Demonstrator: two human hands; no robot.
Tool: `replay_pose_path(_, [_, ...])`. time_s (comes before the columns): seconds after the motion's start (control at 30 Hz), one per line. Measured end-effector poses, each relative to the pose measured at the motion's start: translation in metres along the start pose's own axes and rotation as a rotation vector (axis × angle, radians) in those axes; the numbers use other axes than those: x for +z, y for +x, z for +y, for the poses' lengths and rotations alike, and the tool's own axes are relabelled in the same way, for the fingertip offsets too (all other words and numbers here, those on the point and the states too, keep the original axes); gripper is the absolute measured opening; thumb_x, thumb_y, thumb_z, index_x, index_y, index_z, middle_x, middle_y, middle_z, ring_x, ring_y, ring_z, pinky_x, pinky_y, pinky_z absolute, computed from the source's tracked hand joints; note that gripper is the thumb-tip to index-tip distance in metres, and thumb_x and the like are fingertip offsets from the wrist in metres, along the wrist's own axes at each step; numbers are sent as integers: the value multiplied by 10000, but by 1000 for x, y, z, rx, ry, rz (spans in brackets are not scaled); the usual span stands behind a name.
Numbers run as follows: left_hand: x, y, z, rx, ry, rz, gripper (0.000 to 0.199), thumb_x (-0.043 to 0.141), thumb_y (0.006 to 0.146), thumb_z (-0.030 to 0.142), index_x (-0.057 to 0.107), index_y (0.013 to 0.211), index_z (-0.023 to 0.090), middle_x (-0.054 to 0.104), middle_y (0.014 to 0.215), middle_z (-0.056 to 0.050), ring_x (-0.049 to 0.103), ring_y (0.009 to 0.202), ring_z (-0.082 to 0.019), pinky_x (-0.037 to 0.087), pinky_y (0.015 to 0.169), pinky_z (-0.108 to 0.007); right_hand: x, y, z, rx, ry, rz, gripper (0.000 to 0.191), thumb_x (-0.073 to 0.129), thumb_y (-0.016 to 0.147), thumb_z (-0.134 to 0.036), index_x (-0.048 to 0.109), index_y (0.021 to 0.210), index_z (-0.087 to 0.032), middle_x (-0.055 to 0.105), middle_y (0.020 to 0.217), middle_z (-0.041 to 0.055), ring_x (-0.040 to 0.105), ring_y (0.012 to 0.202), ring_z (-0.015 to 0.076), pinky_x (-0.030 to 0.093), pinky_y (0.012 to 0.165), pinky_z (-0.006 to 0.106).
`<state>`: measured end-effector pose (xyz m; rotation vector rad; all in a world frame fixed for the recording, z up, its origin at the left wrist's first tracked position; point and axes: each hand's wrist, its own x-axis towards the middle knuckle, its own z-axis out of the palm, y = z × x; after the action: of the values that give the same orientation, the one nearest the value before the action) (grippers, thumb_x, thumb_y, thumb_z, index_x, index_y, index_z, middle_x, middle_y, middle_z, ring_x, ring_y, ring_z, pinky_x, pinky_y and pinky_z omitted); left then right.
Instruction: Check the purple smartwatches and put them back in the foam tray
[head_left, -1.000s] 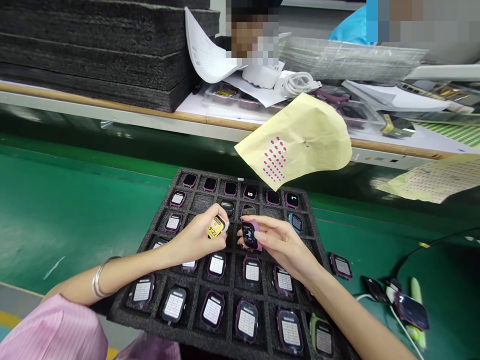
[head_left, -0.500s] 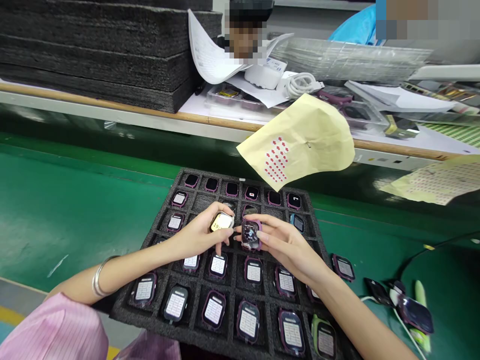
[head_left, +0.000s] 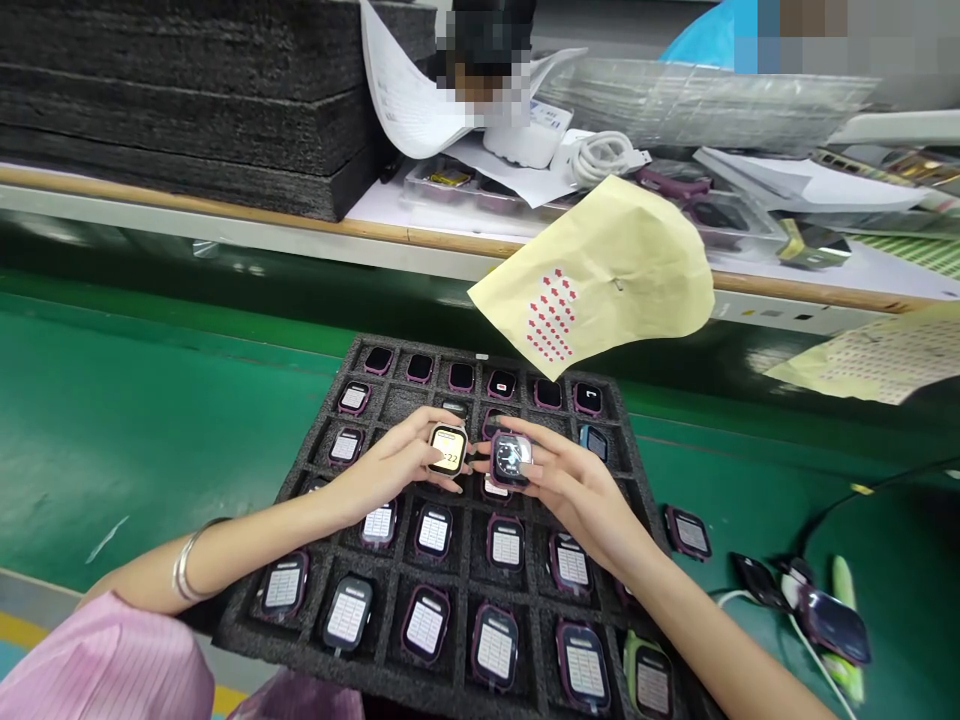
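Left hand (head_left: pixel 401 462) pinching yellow-screen watch (head_left: pixel 448 450): thumb lies over left part of the screen, index finger along top edge, other fingertips showing below the case; ":22" readable. Right hand (head_left: pixel 564 478) pinching purple-cased watch (head_left: pixel 510 457): thumb on lower right of its dial, index finger over the top, other fingertips poking out past its left side, rest of them hidden behind. Both watches up off the foam tray (head_left: pixel 405 403), over its middle, a bit closer to far edge than near edge, screens up, side by side with a small gap; fingertips of the two hands nearly meet there, contact can't tell. Green-cased watch (head_left: pixel 649 676) in tray's near right corner, blue-cased watch (head_left: pixel 594 443) by right edge, dark-screened ones along far edge. Loose watch (head_left: pixel 688 532) lies outside, just off right edge.
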<state>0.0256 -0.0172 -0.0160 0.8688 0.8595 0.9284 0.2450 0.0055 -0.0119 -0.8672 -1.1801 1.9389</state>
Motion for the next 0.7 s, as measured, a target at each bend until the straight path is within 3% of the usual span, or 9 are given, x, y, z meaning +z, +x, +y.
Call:
replay_pose_path(0.37, [1,-3,0,60,86,-62,320,454,791,105,489,1091,209,556,1050,-33,576,957,-171,548,824,-360,2,-2,3,-72,-88,31,407,686,856,-243,571,1245,-220,698,1108,93,673,993,287,487,945,461])
replay_pose_path(0.5, [2,-4,-2,91,156,-83,316,491,790,118,463,1090,211,537,1018,-32,571,920,-170,541,768,-332,4,-4,4,-83,-105,57,400,697,858,-263,577,1237,-224,693,1119,94,681,969,277,493,940,458])
replay_pose_path(0.6, [0,-2,-7,130,274,-32,350,563,776,119,444,1091,216,512,942,-7,549,828,-144,486,690,-263,7,-6,4,-36,-48,-1,453,681,870,-260,535,1297,-234,660,1189,98,641,1062,275,453,990,467])
replay_pose_path(0.7, [-5,1,-11,212,420,54,328,608,770,135,465,1056,208,492,927,0,504,835,-141,433,715,-253,10,-8,2,16,13,-66,471,665,882,-276,514,1328,-255,632,1238,92,600,1129,268,418,1022,478])
